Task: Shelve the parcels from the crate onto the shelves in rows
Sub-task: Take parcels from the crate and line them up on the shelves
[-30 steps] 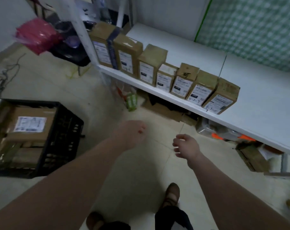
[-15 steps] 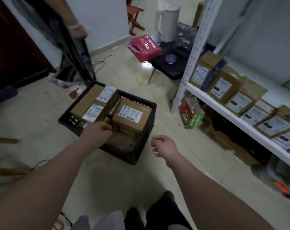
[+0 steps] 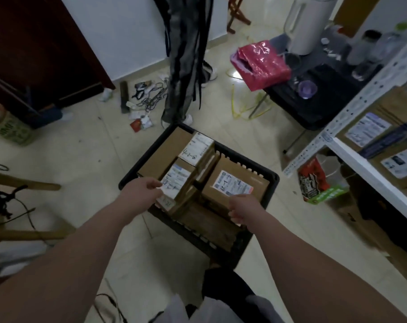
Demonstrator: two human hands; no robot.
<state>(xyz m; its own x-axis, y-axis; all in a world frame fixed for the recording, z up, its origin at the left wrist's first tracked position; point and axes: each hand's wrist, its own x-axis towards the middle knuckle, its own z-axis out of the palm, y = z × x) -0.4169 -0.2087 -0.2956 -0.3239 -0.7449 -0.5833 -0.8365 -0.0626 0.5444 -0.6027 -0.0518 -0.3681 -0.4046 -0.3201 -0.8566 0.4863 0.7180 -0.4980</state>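
Beneath both hands the crate (image 3: 273, 181) sits packed with parcels (image 3: 243, 171); my left hand (image 3: 140, 191) grasps a labelled parcel (image 3: 177, 180), my right hand (image 3: 244, 207) hangs released, empty.

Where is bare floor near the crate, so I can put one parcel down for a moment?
Bare tiles lie left of the crate, toward the green sack, and in the strip between the crate and the shelf post. Crowded: the crate itself, packed with parcels; the floor behind it, strewn with cables and papers.
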